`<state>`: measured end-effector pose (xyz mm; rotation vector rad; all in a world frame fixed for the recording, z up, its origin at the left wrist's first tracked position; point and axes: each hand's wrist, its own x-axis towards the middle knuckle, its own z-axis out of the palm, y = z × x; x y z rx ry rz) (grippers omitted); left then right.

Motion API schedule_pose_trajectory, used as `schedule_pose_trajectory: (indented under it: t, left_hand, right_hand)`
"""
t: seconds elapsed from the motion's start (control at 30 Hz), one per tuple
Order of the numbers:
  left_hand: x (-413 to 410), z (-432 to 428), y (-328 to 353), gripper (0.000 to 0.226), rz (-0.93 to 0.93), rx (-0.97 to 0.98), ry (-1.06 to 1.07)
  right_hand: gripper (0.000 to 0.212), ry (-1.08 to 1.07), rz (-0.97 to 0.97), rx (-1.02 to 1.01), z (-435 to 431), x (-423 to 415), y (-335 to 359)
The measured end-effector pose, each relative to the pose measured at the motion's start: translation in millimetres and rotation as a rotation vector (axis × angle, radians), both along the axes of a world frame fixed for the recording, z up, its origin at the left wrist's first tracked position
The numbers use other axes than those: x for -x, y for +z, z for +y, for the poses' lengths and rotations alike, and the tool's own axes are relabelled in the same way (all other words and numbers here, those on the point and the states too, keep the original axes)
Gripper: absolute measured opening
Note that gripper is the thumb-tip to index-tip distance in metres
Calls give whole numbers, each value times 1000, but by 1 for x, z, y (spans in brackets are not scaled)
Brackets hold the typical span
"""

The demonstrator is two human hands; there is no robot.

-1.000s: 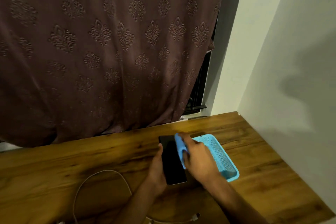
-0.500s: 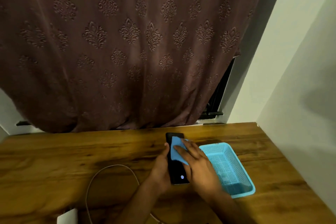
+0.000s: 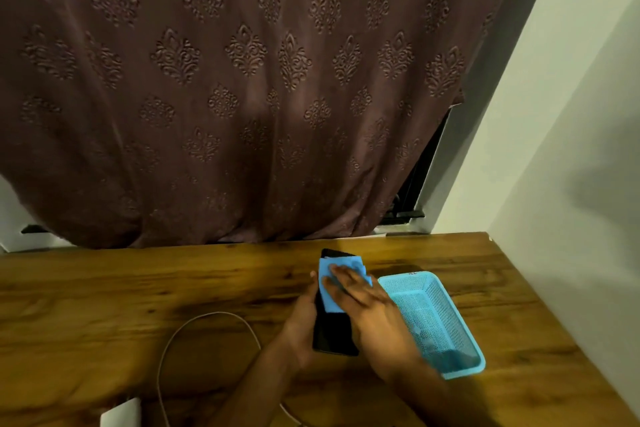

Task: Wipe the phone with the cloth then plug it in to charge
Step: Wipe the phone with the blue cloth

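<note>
Phone, slim black glass-faced slab: rigid, light, slick, likely fragile; cradled above brown wooden desk, edges clasped by left hand fingers; right hand fingers flat, pressing soft folded blue cloth onto screen; best gripped by long edges.

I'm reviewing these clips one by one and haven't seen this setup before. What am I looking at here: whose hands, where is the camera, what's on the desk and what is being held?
There is no machine: a person works with bare hands, filmed by a wide-angle camera on their head looking down. The left hand holds a black phone by its edge. The right hand presses a blue cloth flat on the phone's upper half, wiping it. On the wooden desk lie a blue mesh basket right of the hands, a white cable looped at left, and a white block, possibly the charger, at the bottom edge. A brown curtain hangs behind.
</note>
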<state>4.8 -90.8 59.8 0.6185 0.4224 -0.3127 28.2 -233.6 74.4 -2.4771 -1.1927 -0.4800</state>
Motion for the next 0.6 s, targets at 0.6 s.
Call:
schedule_pose_trajectory:
  t: [0.6]
  left_hand:
    - [3,-15,16,59,32,-115,7]
  right_hand:
    - [75,-60,59,-13,6,-20,12]
